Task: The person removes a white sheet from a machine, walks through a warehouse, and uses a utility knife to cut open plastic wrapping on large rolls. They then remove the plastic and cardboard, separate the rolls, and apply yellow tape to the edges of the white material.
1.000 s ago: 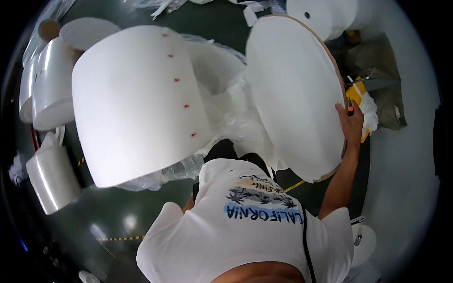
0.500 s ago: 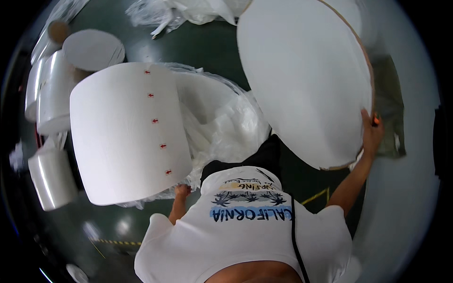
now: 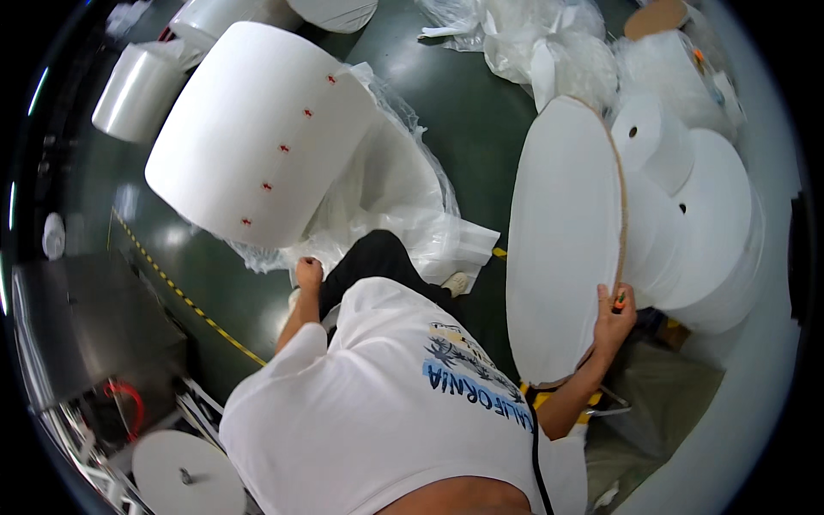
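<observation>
In the head view, the right hand [image 3: 614,316], right of the centre and a little below it, holds the big round board [image 3: 558,249] by its edge. The thumb lies on the white face and the other fingers go behind the brown rim. A small orange tool [image 3: 619,303] is also kept in this hand, beside the rim.

The left hand [image 3: 309,273], left of the centre, is near the lower end of the large white roll [image 3: 249,129]. Its fingers look curled and narrow, but from this angle I cannot tell how tightly, or whether something is inside.

I judge that the step in hand is the handling of the board, by one hand only. The next move calls for a firm pinch on the rim, with the tool kept away from the white face.

The board is in the right half of the frame, between the loose plastic wrap [image 3: 421,206] and the stacked white rolls [image 3: 708,215]. It appears as a narrow oval; its long axis runs almost straight from top to bottom of the frame. The white face is turned to the left and toward the camera, and the brown rim to the right.
</observation>
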The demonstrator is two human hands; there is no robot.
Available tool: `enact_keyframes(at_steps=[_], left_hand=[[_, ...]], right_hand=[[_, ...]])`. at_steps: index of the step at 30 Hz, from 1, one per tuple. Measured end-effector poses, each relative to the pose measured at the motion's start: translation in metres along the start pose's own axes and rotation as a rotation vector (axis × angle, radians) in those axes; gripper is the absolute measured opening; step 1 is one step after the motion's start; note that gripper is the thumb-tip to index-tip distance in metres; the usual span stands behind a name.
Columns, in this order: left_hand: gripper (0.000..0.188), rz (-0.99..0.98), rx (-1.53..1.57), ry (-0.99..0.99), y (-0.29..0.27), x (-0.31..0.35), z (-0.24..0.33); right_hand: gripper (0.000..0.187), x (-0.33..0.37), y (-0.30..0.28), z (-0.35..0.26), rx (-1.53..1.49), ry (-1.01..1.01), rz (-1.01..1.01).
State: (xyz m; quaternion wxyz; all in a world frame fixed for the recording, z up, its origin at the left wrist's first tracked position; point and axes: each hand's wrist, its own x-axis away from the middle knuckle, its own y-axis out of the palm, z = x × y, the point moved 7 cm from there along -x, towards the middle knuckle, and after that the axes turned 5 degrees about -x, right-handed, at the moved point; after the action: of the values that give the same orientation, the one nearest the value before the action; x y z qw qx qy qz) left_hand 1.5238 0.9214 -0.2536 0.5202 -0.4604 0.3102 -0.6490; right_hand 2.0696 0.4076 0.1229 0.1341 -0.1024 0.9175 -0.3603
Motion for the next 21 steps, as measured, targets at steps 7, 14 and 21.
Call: enact_keyframes(at_steps=[7,14,21], left_hand=[[0.031,0.032,0.146,-0.271,0.001,-0.022,0.004],[0.030,-0.037,0.380,-0.347,0.065,-0.058,0.056],[0.019,-0.254,0.557,-0.516,0.204,-0.150,0.196]], right_hand=[[0.036,-0.104,0.056,0.012,0.022,-0.166,-0.182],[0.034,-0.273,0.151,-0.034,0.052,-0.325,-0.228],[0.033,-0.483,0.270,-0.139,0.207,-0.502,-0.314]])
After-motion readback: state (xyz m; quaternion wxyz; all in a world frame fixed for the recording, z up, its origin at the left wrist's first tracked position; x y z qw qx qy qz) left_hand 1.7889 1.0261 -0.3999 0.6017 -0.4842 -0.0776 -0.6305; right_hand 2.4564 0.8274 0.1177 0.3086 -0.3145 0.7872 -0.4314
